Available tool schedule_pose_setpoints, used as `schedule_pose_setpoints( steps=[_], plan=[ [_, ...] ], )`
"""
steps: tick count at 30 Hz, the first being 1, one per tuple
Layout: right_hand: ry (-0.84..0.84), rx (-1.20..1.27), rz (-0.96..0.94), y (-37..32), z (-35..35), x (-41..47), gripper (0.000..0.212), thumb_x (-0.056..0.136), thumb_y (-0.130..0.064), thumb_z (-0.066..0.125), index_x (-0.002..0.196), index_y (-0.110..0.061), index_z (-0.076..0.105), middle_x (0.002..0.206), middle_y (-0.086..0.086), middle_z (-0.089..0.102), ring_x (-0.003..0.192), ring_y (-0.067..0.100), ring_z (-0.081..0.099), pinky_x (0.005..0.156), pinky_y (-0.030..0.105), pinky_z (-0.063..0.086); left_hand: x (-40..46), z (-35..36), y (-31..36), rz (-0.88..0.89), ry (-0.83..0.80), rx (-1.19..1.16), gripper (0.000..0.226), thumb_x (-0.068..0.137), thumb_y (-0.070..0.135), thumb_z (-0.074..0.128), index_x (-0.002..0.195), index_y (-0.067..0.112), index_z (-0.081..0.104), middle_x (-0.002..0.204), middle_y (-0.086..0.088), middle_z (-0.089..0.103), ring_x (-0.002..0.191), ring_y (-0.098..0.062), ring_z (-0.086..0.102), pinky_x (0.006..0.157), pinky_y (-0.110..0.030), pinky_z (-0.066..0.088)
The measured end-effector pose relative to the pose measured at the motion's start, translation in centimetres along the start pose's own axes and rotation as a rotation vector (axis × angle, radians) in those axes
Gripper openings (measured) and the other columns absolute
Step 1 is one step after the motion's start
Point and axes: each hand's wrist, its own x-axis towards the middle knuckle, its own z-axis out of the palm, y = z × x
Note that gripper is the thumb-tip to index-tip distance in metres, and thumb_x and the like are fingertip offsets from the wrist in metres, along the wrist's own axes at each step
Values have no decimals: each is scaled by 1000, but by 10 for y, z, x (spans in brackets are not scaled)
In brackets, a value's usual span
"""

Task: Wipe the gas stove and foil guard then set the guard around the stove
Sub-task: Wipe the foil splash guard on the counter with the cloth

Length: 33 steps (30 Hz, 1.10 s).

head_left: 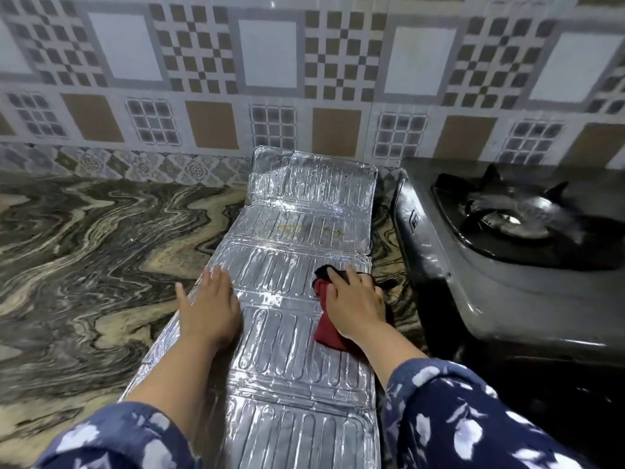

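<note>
1. The bench [84, 238] carried the foil guard [297, 333], laid flat for wiping; the gas stove [473, 265] stood at its 3 o'clock.
2. The left hand [209, 313], grip wide and flat, pinned the guard's 9 o'clock edge, apparently to steady it.
3. The right hand [355, 299] pressed the red cloth [326, 328] onto the foil.
4. A yellow stain [304, 228] lay at 12 o'clock.
</note>
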Motion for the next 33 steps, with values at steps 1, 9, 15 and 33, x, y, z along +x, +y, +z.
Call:
schedule_pose_setpoints(
  steps=[1, 9, 15, 33],
  plan=[
    [1, 13, -26, 1, -4, -3, 50, 98, -28, 30, 148, -30, 27, 161, -2, 14, 146, 26, 10, 117, 47, 12, -1, -2, 9, 23, -8, -1, 57, 99, 31, 19, 152, 14, 5, 161, 1, -2, 148, -15, -5, 114, -59, -5],
    [-196, -81, -323, 24, -12, -18, 56, 87, -28, 44, 142, -39, 35, 160, -12, 13, 147, 18, 9, 118, 46, 11, -1, -5, 26, 59, -186, -57, 63, 100, 41, 21, 151, 12, -1, 161, -3, -8, 148, -18, -9, 117, -55, -2],
    [-70, -212, -141, -3, -2, 12, 46, 97, -53, 32, 142, -42, 37, 155, -3, 25, 137, 27, 24, 105, 48, 28, -7, 0, 24, 52, -194, -111, 65, 99, 45, 21, 151, 13, -4, 160, -2, -12, 148, -17, -10, 117, -53, -1],
    [-97, -423, -668, -3, -6, 53, 89, 74, -75, -5, 152, -34, 9, 161, -11, -7, 147, 21, 6, 118, 47, 1, 60, -20, 7, 52, -103, -146, 63, 98, 40, 30, 151, 16, 7, 161, 1, -3, 149, -17, -5, 115, -59, -2]
  ],
)
